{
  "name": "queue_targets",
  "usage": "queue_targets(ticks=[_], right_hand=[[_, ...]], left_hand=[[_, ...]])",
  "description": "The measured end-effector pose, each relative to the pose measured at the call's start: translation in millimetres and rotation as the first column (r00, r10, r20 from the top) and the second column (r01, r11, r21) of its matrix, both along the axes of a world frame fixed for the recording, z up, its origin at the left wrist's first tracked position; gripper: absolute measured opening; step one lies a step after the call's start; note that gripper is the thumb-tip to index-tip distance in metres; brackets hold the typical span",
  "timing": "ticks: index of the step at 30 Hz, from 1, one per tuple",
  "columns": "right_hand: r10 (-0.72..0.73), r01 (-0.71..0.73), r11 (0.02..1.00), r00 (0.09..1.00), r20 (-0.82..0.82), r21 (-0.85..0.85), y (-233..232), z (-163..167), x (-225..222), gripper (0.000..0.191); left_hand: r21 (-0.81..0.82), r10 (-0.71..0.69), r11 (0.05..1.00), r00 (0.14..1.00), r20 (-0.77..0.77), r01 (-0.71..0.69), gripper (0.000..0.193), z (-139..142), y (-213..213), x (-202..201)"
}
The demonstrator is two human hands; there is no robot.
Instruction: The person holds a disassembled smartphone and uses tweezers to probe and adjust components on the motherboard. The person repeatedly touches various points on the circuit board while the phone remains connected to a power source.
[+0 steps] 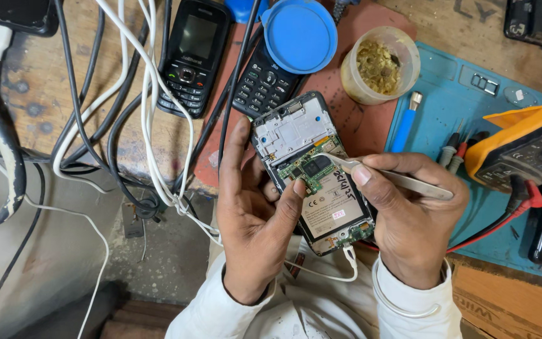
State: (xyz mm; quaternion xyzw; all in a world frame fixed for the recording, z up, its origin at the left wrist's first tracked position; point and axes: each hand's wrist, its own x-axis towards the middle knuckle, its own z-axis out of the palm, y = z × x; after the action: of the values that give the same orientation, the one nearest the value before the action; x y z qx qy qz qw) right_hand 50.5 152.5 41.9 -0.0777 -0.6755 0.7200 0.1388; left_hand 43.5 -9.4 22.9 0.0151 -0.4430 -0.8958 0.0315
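My left hand (252, 213) cradles an opened mobile phone (296, 132) with its back cover off, the thumb pressing near the green circuit board (308, 171). A white battery (332, 206) sits in the lower half of the phone. My right hand (412, 216) grips metal tweezers (409, 183), whose tip rests on the circuit board. A white cable (327, 275) plugs into the phone's bottom end.
Two black keypad phones (192, 56) (263, 85) lie at the back among black and white cables (152, 125). A blue lid (300, 34) and an open jar of yellowish paste (379, 66) stand behind. A blue mat (446, 107) holds a yellow multimeter (528, 147) with probes on the right.
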Motion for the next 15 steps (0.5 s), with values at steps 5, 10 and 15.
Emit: queue_targets(ticks=[5,10,15], right_hand=[[0.015,-0.014,1.0,1.0,0.013,-0.026,3.3,1.7,0.4,0.014],[0.044,-0.043,0.998,0.999,0.014,-0.053,5.4,3.4,0.1,0.012],[0.065,-0.064,0.995,0.998,0.017,-0.073,8.3,3.2,-2.8,0.009]], left_hand=[[0.008,-0.027,1.0,1.0,-0.002,0.027,0.083,2.2,-3.5,1.5],[0.02,-0.059,0.998,0.998,-0.007,0.059,0.083,3.6,-5.8,1.8],[-0.018,-0.052,0.999,0.999,-0.01,0.052,0.083,4.4,-5.9,2.7]])
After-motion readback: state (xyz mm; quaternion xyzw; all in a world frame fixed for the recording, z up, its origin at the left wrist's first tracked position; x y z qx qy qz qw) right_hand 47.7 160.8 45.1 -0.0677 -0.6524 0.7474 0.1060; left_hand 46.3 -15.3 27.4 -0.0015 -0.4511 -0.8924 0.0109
